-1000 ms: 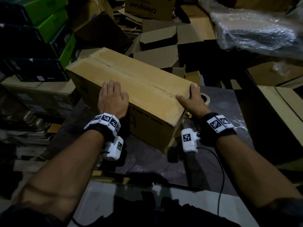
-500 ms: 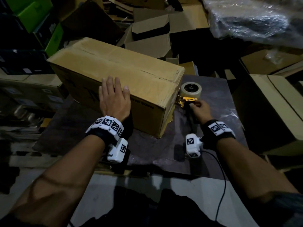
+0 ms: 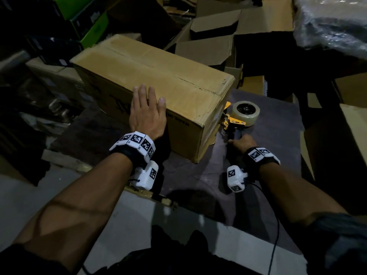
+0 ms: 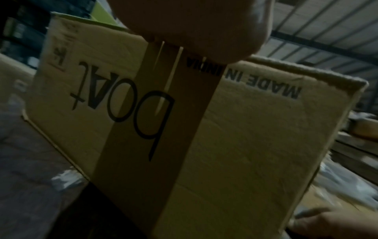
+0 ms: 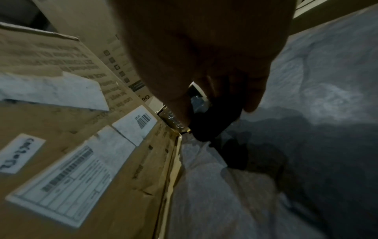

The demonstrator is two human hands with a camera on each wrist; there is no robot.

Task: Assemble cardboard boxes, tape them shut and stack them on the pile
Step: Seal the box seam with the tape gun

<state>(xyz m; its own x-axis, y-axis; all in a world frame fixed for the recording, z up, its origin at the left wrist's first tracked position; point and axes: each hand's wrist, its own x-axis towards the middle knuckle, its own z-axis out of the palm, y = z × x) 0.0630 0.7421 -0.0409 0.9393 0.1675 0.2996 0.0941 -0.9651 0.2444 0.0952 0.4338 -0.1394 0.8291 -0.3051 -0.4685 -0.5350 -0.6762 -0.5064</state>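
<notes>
A closed brown cardboard box (image 3: 158, 80) lies on a dark work surface (image 3: 268, 120), its top flaps meeting along a centre seam. My left hand (image 3: 147, 114) rests flat on its near top edge, fingers straight. In the left wrist view the box's side (image 4: 255, 137) shows upside-down print and a strip of brown tape. To the box's right stands a tape dispenser (image 3: 241, 116) with a yellow frame and a clear tape roll. My right hand (image 3: 241, 142) curls round its black handle (image 5: 212, 119), close to the box's end face (image 5: 81, 145).
Open and flattened cartons (image 3: 210, 36) crowd the far side. Green boxes (image 3: 93, 26) stack at the far left, a plastic-wrapped bundle (image 3: 333, 22) at the far right. A large carton (image 3: 355, 132) stands to the right. Pale floor (image 3: 23, 195) lies at the near left.
My right hand left the box's right top corner, dropped to the tape dispenser and took hold of its handle. The left hand stayed flat on the box.
</notes>
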